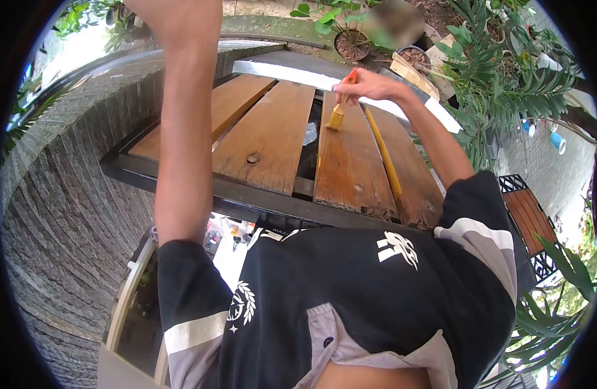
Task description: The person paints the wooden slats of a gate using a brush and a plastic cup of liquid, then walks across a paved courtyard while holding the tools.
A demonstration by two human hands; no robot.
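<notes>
My right hand [370, 86] is closed around a paintbrush [337, 118] with a red-tipped handle. The brush's yellowish bristles point down and meet, or nearly meet, a brown wooden slat [348, 152] of a slatted table. That slat looks wet and glossy in places. Beside it lies a wider slat [266, 136] with a dark knot near its lower end. A dark frame [279, 209] borders the slats. My left hand [175, 16] is raised at the upper left; only its wrist end shows, and its fingers are cut off by the frame edge.
Potted plants [351, 45] and ferns stand beyond the table and to the right. A ribbed grey wall [71, 194] curves along the left. A small brown slatted piece with black ironwork [530, 217] sits at the right. Pale wood pieces [415, 74] lie behind the table.
</notes>
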